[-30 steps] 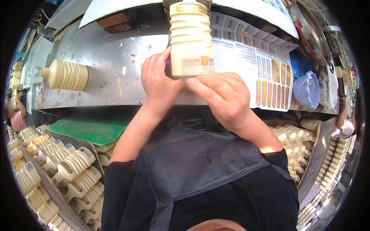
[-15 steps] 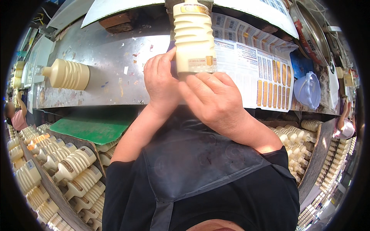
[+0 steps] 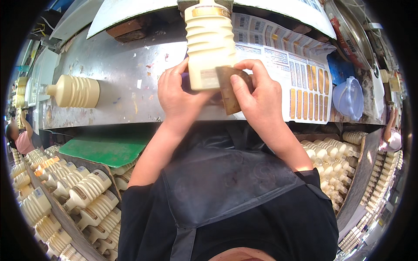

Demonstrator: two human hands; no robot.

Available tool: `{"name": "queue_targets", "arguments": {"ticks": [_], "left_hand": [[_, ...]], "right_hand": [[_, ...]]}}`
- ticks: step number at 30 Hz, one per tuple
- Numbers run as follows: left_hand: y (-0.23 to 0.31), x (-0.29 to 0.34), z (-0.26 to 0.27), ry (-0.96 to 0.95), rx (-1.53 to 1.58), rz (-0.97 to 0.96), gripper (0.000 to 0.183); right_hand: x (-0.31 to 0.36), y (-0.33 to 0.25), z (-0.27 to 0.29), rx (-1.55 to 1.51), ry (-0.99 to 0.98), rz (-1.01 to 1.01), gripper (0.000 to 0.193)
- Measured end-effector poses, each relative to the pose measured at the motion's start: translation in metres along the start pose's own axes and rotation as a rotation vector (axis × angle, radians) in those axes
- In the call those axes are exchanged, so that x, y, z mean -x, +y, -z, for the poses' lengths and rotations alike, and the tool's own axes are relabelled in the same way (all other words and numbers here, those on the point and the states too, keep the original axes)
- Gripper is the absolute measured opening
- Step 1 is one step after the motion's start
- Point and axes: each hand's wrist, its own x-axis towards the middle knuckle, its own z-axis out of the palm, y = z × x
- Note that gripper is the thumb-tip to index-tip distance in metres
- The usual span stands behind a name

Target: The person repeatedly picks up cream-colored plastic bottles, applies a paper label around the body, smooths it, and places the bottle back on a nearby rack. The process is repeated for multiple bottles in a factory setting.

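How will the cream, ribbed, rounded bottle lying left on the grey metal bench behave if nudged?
The cream, ribbed, rounded bottle may roll, lying on its side on the grey metal bench. Its crisp ridges should resist slipping and suggest stiff walls; the opaque body leaves weight uncertain.

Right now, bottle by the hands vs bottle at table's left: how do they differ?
Labels: the center bottle shows a gold label and lower print; the left bottle shows a plain side.
Contact: the right hand holds a brown flat piece over the center bottle; no hand touches the left bottle.
Pose: the center bottle's neck points up-picture, the left bottle's left.
Both: cream, ribbed.
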Motion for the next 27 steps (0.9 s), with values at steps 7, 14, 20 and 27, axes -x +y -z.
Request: {"name": "queue_targets", "arguments": {"ticks": [7,14,20,27], "left_hand": [[-0.014,0.002,0.005,-0.124,0.006,0.010,0.082],[-0.009,-0.003,-0.015,-0.091,0.530,0.449,0.075],[-0.021,0.001,-0.017,-0.148,0.500,0.332,0.062],[-0.020,0.003,-0.017,-0.145,0.527,0.329,0.054]], "right_hand": [[0.001,-0.001,-0.002,-0.163,-0.010,-0.109,0.019],[0.006,0.012,-0.009,0.040,0.044,-0.008,0.019],[0.006,0.030,-0.011,-0.039,0.070,-0.116,0.022],[0.001,0.033,-0.008,-0.042,0.090,-0.138,0.024]]}}
